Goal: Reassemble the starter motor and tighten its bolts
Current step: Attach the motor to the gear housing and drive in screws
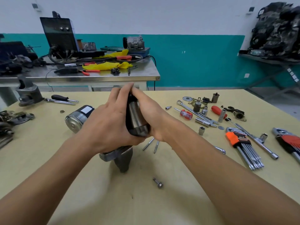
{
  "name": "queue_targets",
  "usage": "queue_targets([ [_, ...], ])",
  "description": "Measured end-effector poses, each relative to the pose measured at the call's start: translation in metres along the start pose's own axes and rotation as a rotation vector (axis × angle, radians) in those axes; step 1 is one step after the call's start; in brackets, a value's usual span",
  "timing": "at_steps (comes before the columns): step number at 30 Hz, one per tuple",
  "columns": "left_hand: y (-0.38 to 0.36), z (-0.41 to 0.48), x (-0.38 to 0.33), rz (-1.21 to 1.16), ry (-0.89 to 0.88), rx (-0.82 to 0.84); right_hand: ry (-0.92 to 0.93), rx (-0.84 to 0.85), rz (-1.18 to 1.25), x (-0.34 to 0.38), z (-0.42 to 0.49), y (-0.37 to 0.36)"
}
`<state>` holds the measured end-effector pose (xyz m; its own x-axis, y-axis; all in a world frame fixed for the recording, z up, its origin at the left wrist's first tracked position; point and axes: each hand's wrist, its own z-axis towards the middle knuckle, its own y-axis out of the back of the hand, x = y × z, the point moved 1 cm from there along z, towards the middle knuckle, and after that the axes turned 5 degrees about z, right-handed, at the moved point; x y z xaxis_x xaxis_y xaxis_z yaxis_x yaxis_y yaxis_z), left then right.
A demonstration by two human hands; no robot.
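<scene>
step: seating motor can [135, 117] onto nose housing [121, 158], bench [146, 203] middle | left hand [110, 125] and right hand [151, 113] both wrapped round motor can | next, likely: line up holes, pick long bolts [151, 144] lying beside right wrist

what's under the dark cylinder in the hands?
A grey cast housing, standing on the table. The left hand and right hand grip the dark cylinder; the left hand covers the joint, so seating can't be seen.
</scene>
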<state>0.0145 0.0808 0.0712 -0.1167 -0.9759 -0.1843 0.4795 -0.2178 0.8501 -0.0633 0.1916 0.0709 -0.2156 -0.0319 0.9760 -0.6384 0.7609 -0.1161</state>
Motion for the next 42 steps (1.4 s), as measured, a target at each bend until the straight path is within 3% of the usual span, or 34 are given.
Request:
queue_targets([
  [5, 0.001, -0.008, 0.015, -0.118, -0.003, -0.035, -0.025, 0.125, -0.127, 0.001, -0.016, 0.006],
  [8, 0.0, -0.015, 0.022, -0.145, 0.022, -0.093, 0.066, -0.072, -0.442, 0.004, -0.033, 0.026],
  [10, -0.001, -0.019, 0.027, -0.182, 0.056, -0.132, 0.262, -0.224, -0.71, -0.004, -0.054, 0.045],
  [11, -0.001, -0.02, 0.029, -0.195, 0.07, -0.147, 0.322, -0.218, -0.85, -0.012, -0.066, 0.051],
  [13, -0.005, -0.021, 0.03, -0.215, 0.097, -0.194, 0.256, -0.079, -1.068, -0.036, -0.089, 0.052],
  [15, -0.011, -0.02, 0.029, -0.262, 0.13, -0.242, 0.166, 0.049, -1.224, -0.059, -0.1, 0.048],
  [17, -0.018, -0.017, 0.026, -0.303, 0.163, -0.268, 0.196, 0.078, -1.311, -0.071, -0.1, 0.044],
  [23, -0.028, -0.016, 0.026, -0.333, 0.225, -0.3, 0.389, 0.143, -1.27, -0.078, -0.092, 0.035],
  [27, -0.028, -0.016, 0.027, -0.323, 0.217, -0.283, 0.439, 0.049, -1.198, -0.073, -0.089, 0.047],
  [31, -0.027, -0.015, 0.029, -0.34, 0.209, -0.266, 0.535, -0.122, -0.752, -0.054, -0.08, 0.057],
  [35, -0.027, -0.015, 0.03, -0.337, 0.191, -0.248, 0.632, -0.165, -0.387, -0.044, -0.064, 0.049],
  [42, -0.024, -0.016, 0.027, -0.35, 0.202, -0.236, 0.647, -0.12, -0.445, -0.042, -0.046, 0.033],
])
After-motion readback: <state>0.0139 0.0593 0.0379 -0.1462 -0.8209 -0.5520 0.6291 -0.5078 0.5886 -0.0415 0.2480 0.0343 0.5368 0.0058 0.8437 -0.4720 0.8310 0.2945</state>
